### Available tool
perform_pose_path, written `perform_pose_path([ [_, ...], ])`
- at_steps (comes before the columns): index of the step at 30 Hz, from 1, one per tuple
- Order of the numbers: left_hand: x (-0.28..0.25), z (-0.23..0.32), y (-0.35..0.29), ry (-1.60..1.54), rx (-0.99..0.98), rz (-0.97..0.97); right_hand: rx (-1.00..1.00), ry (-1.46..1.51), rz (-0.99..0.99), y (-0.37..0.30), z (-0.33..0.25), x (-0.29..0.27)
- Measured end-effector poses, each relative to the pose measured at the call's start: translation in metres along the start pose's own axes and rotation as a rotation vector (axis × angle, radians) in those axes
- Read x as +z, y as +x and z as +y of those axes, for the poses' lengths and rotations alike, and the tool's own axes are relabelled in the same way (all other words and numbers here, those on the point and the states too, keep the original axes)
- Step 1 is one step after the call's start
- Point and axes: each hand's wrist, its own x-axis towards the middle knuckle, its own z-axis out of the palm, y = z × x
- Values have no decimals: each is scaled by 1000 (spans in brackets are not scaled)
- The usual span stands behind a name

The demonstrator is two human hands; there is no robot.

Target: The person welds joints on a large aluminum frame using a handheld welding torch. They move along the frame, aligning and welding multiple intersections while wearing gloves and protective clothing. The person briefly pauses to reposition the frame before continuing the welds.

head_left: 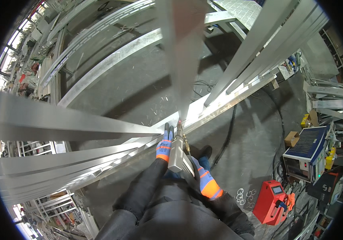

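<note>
My right hand (208, 178), in a blue and orange work glove, is closed round the grip of a handheld welding gun (176, 155); its fingers are partly hidden. The gun's narrow nozzle points away from me, its tip at the foot of an upright metal bar (183, 72). That bar meets a long silvery beam (219, 110) running across in front of me. Just left of the nozzle, my left hand (164, 148), in a matching glove with dark fingertips, rests with fingers stretched out against the beam. It grips nothing that I can see.
More upright bars rise from the beam at left (79, 126) and right (255, 52). A black cable (229, 138) trails over the floor. At right stand a red machine with a small screen (271, 202) and a blue and white cabinet (305, 154). Metal rails lie beyond.
</note>
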Motion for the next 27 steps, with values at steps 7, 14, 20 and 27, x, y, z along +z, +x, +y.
perform_pose_path([
  [7,38,-25,1,-603,-62,143,-207,-529,87,24,32,26],
  [14,71,-55,5,-394,-74,78,-220,-565,74,39,35,32],
  [20,67,-51,5,-576,-34,110,-219,-352,100,48,68,30],
  [27,31,-37,0,-576,-19,-103,-181,-597,209,50,66,37],
])
